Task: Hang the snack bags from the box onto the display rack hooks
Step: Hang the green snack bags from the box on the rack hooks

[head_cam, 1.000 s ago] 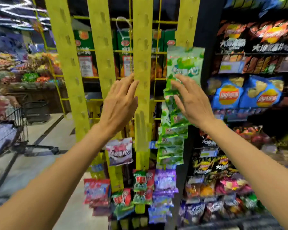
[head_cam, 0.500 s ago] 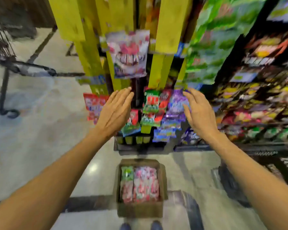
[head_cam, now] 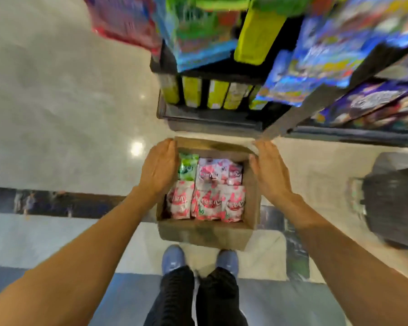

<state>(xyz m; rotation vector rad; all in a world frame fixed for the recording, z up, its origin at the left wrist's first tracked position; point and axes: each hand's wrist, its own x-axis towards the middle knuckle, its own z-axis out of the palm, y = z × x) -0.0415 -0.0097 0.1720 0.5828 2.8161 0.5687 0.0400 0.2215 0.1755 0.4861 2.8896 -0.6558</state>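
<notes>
A brown cardboard box (head_cam: 205,234) stands open on the floor just ahead of my feet. Inside lie several pink-and-white snack bags (head_cam: 207,203) and one green bag (head_cam: 187,167) at the far left corner. My left hand (head_cam: 159,169) hovers flat over the box's left wall, fingers straight, holding nothing. Over the right wall, my right hand (head_cam: 269,171) is likewise flat and empty. The yellow display rack (head_cam: 257,36) with hanging bags rises blurred at the top of the view.
The rack's dark base (head_cam: 210,118) sits just beyond the box. Stocked shelves (head_cam: 363,90) run along the right. A dark basket-like object (head_cam: 391,201) stands on the floor at the right. My blue shoes (head_cam: 174,260) are right behind the box. Pale tiled floor stretches left.
My view has swung down from the rack to the floor. Both hands have dropped from the hanging bags at the rack to either side of the open box, still empty.
</notes>
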